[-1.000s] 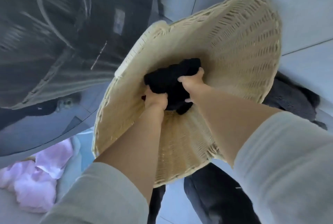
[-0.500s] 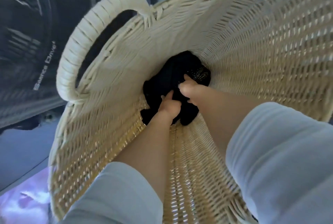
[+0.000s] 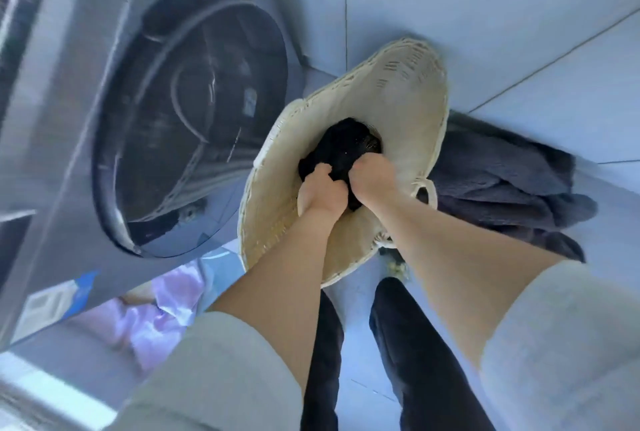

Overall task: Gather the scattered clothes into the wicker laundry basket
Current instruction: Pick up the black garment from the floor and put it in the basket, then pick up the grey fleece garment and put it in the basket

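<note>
Hands deep in the basket [image 3: 408, 94], both of them, and they're buried in a black garment [image 3: 341, 150] bunched at its bottom. The left hand [image 3: 322, 193] is curled tight, fingers [image 3: 320, 170] folded into the near-left edge of the cloth, a fistful of it pinched under the knuckles. The right hand [image 3: 372, 177] is closed too, clamped on the near-right edge, its fingertips lost in the dark fabric. The garment bulges up beyond both fists, toward the far wall of the wicker, so the bulk of it sits ahead of the fingers, not under the palms. Basket stands on the pale floor [image 3: 519, 32], just beside the washer [image 3: 187, 118] with its round dark door. A grey heap of clothes [image 3: 502, 184] lies against the basket's right side, touching it near the handle [image 3: 427, 189]. A lilac garment [image 3: 152, 319] lies on the floor at the washer's foot, left of the forearms. Everything's a bit blurred.
</note>
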The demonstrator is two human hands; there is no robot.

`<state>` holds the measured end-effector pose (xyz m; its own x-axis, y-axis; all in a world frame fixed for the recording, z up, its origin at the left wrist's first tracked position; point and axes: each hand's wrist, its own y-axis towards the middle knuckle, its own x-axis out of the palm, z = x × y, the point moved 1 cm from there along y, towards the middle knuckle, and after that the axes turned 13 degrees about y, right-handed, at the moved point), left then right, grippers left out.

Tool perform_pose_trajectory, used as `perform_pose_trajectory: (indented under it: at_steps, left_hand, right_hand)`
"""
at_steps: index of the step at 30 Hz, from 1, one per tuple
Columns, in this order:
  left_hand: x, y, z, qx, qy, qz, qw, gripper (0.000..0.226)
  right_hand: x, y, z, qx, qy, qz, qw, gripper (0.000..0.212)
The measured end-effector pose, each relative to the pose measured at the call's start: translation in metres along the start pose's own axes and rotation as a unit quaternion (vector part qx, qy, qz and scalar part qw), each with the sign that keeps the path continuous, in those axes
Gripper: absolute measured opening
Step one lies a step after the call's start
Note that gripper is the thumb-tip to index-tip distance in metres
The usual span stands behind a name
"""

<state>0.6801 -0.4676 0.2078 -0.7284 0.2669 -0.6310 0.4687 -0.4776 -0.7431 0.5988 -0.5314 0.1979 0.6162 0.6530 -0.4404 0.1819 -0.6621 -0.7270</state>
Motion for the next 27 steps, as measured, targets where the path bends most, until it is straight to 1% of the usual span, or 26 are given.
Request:
perform_pose_trajectory:
  at_steps: [3,7,10,13,17,22,27]
  left_hand:
    - [-0.026,-0.061,0.023,0.032,0.012,0.037,0.999,0.048]
    - [-0.03,-0.125,0.053,0.094,0.045,0.048,0.993,0.045]
    - [-0.015,-0.165,0.072,0.143,0.065,0.044,0.987,0.037]
    - [0.016,-0.197,0.084,0.186,0.096,0.023,0.978,0.036]
    - [0.073,-0.228,0.093,0.205,0.104,0.007,0.973,0.035]
    - [0.152,-0.247,0.113,0.212,0.12,-0.017,0.97,0.037]
    - [0.233,-0.223,0.134,0.21,0.147,-0.006,0.967,0.04]
  right_hand:
    - [-0.036,-0.067,-0.006,-0.027,-0.005,0.039,0.999,0.02]
    - [-0.078,-0.139,0.015,0.019,0.078,0.068,0.994,0.028]
    - [-0.101,-0.183,0.046,0.016,0.062,0.096,0.993,0.027]
    - [-0.115,-0.212,0.091,0.028,0.106,0.148,0.983,0.025]
    - [-0.133,-0.239,0.156,0.066,0.175,0.183,0.965,0.027]
    - [-0.157,-0.239,0.25,0.124,0.213,0.178,0.953,0.033]
    - [-0.175,-0.197,0.328,0.115,0.205,0.176,0.956,0.037]
